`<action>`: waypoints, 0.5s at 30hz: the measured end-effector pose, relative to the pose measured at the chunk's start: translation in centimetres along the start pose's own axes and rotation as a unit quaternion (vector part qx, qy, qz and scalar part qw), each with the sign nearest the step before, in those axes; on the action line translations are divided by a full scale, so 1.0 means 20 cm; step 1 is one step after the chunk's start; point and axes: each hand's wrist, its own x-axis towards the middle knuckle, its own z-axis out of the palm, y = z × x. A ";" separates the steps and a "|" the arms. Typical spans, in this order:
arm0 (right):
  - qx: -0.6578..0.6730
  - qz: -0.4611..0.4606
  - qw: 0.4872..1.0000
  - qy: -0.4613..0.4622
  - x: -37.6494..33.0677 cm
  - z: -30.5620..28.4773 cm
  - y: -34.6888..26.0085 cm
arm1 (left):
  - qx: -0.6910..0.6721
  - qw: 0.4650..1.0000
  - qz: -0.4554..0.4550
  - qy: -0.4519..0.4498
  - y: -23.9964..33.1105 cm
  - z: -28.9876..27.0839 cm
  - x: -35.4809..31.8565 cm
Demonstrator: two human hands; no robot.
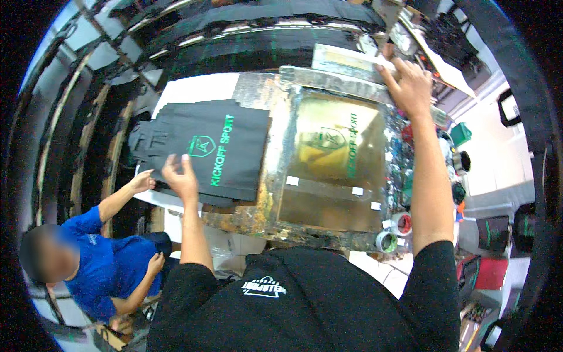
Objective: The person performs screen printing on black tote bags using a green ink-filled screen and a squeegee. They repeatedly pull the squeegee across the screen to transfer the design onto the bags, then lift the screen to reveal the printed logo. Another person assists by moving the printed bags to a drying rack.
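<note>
black printed garment lies flat left of centre, long axis roughly left-right, green print running bottom to top. left hand rests on its lower edge, fingers loosely spread, holding nothing. right hand, upper right, grips the far edge of the paint-stained screen frame. tape rolls at lower right. person in blue at lower left touches the garment's edge. cluttered workshop around.

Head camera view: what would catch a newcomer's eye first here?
A black garment with a bright green print lies left of centre, the person's left hand resting on its near edge. Beside it, in the middle, sits a paint-crusted printing screen frame. The right hand reaches to its far edge. A co-worker in blue sits lower left.
</note>
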 end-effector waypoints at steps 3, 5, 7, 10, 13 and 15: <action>0.003 -0.009 1.000 0.007 0.00 0.00 -0.04 | -0.193 0.935 -0.076 -0.286 0.33 0.15 -0.36; 0.013 -0.007 1.000 0.016 -0.03 0.01 -0.05 | -0.261 0.860 -0.100 -0.426 0.52 0.23 -0.51; 0.001 0.006 1.000 -0.017 -0.07 -0.02 -0.06 | -0.300 0.798 -0.077 -0.516 0.71 0.25 -0.55; -0.005 -0.010 1.000 0.015 -0.14 -0.01 -0.06 | -0.347 0.738 -0.091 -0.571 0.94 0.33 -0.54; -0.014 -0.003 1.000 0.010 -0.21 -0.04 -0.09 | -0.401 0.702 -0.083 -0.583 1.19 0.37 -0.48; -0.005 -0.010 0.999 0.042 -0.26 -0.01 -0.09 | -0.489 0.656 -0.138 -0.558 1.30 0.41 -0.49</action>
